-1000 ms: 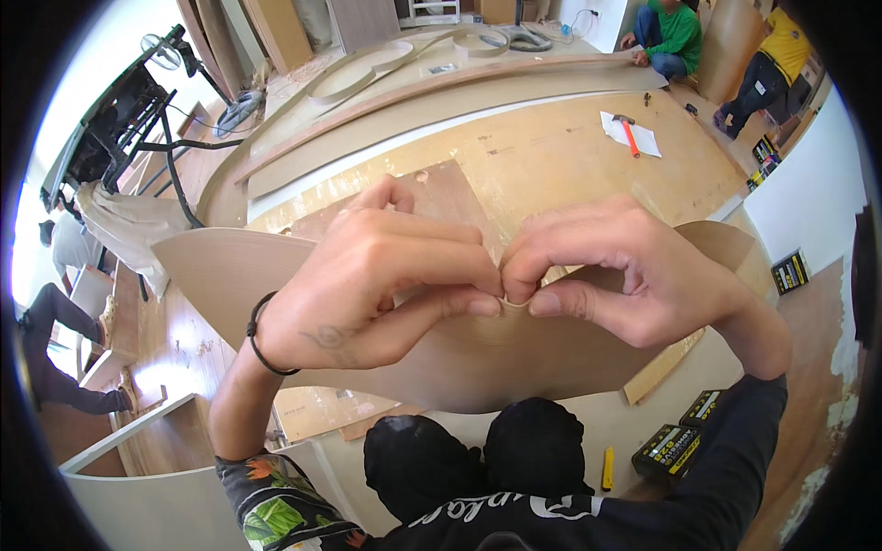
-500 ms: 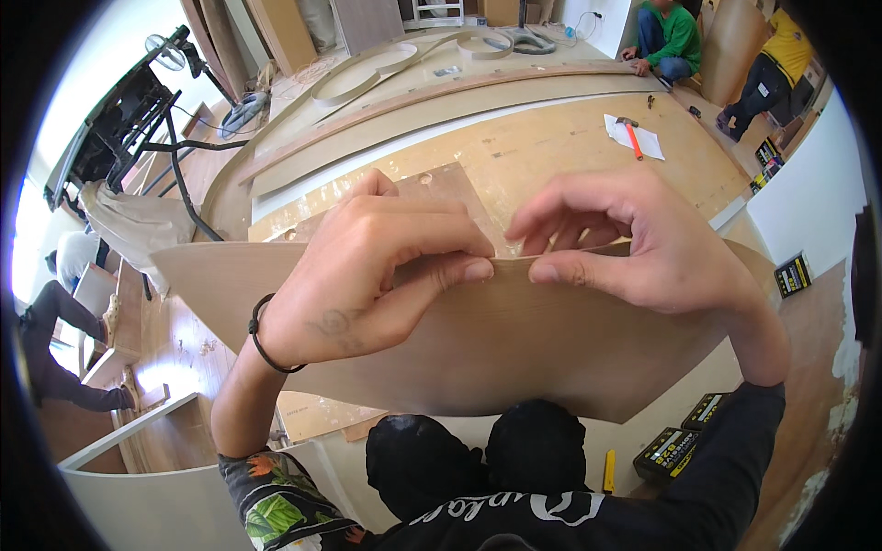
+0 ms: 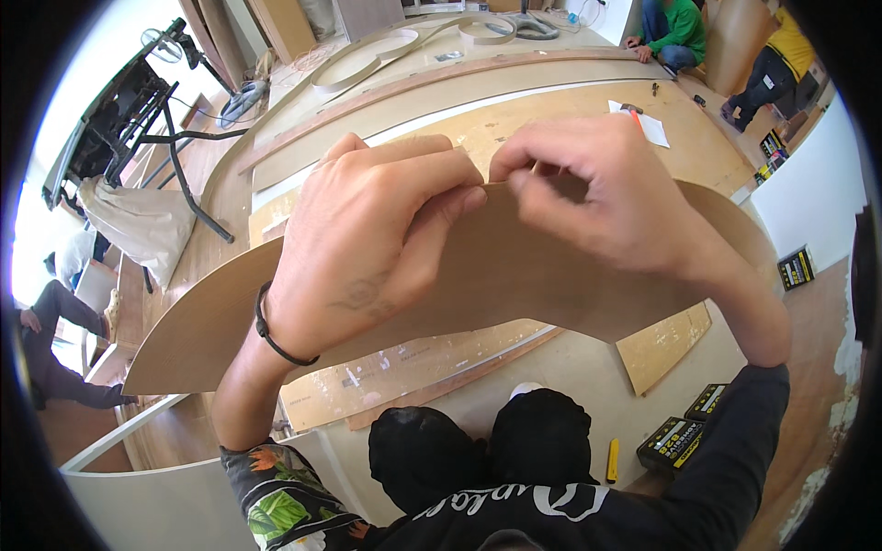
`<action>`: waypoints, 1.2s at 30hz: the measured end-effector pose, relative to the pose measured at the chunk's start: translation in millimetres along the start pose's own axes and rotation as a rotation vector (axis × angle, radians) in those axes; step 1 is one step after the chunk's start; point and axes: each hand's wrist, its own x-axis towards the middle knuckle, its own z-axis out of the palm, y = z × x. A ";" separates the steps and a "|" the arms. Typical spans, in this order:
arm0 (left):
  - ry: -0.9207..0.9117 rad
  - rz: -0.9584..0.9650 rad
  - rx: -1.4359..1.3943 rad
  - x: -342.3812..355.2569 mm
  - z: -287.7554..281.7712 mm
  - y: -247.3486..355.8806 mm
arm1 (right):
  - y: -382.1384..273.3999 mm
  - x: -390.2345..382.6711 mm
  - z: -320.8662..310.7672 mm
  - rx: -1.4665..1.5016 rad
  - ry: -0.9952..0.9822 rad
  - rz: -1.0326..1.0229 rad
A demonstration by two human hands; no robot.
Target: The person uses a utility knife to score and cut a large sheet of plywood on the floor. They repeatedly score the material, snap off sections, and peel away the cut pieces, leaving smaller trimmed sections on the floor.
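A thin, flexible tan wood veneer sheet [image 3: 514,266] is held up in front of me, bowed, its upper edge at my fingertips. My left hand [image 3: 381,216], with a dark cord on its wrist, pinches that edge between thumb and bent fingers. Just to the right, my right hand [image 3: 597,188] is curled with thumb and forefinger closed at the same edge. A small pale sliver shows between its fingertips; whether it is loose or part of the sheet I cannot tell. The sheet's lower edge hangs above my knees.
A yellow utility knife [image 3: 613,459] and black boxes [image 3: 673,443] lie at lower right. Beyond the sheet are a long board [image 3: 395,106], curled strips [image 3: 358,69], and paper [image 3: 654,130] with a partly hidden hammer [image 3: 634,111]. A black folding stand [image 3: 170,138] stands left. Co-workers are at the edges.
Both hands have risen and moved away from me with the sheet. Its lower edge has lifted, uncovering boards on the floor. My right thumb and forefinger have drawn together.
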 end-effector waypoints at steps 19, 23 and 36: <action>0.072 0.007 0.100 -1.0 1.7 -2.6 | 4.0 9.6 -0.9 0.192 -0.047 0.134; 0.092 -0.011 0.104 -1.3 4.1 -1.2 | 1.7 11.7 -5.9 0.211 -0.055 0.206; 0.117 -0.025 0.259 -9.2 4.2 9.6 | 2.2 11.9 7.1 0.011 0.084 -0.058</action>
